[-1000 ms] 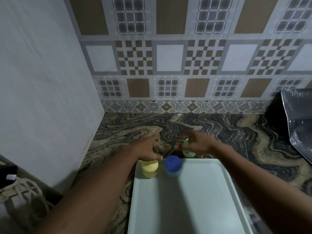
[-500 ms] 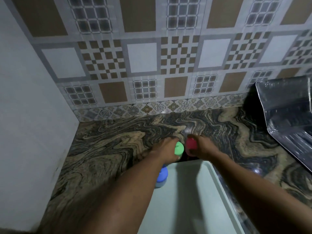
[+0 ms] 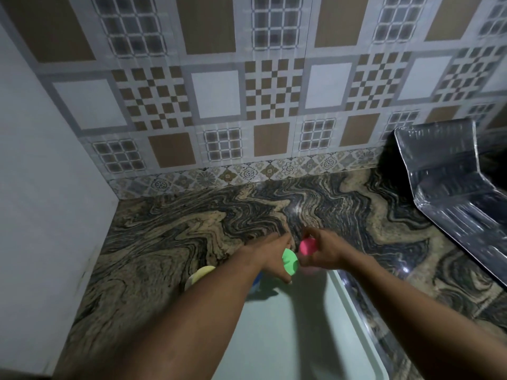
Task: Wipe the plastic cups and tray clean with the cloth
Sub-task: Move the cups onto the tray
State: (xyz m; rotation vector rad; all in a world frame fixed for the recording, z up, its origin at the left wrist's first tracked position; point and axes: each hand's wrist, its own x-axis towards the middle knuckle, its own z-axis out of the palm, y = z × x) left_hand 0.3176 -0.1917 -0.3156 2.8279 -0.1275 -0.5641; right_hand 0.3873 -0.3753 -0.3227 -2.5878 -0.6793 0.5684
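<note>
Held green cup (image 3: pixel 290 260) in curled left grip (image 3: pixel 271 253) | pinched pink cup (image 3: pixel 307 246) in right grip (image 3: pixel 326 255), just beside at green's 2 o'clock | poised over tray's (image 3: pixel 301 338) 12 o'clock rim | found no cloth in view; judged neither grip free.

single head-worn wide view, looking forward and down, close over the counter (image 3: pixel 170 242); faces the tiled wall (image 3: pixel 216 94)

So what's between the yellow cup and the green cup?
The left forearm leading to the green cup crosses that gap, and a sliver of a blue cup shows beside it, in the head view.
</note>
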